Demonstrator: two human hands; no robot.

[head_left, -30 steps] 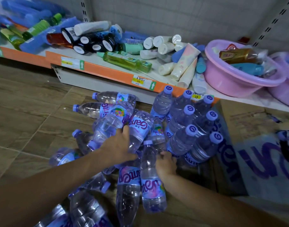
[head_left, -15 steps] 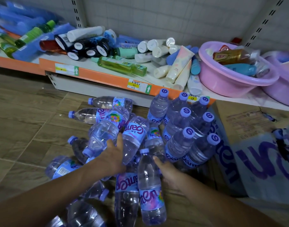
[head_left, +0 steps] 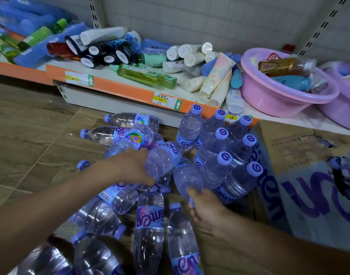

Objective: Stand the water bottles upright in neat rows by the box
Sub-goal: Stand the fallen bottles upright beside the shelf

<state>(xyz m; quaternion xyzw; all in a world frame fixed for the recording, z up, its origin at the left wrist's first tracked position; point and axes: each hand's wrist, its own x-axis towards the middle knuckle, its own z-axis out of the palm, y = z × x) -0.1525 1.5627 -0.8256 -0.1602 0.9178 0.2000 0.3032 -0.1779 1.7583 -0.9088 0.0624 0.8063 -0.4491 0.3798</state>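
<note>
Several clear water bottles with purple caps and purple labels lie in a heap on the floor. Several more stand upright in rows against a cardboard box at the right. My left hand grips a lying bottle near its neck end. My right hand holds the cap end of another tilted bottle, just left of the upright rows. More bottles lie near me below both hands.
A low shelf with an orange edge runs behind, piled with tubes and toiletry bottles. A pink basin with bottles sits on it at the right, a purple basin beside it. Wood-pattern floor lies bare at the left.
My left hand has closed on a lying bottle in the heap. My right hand has taken hold of another bottle and tilted it up beside the upright rows.
</note>
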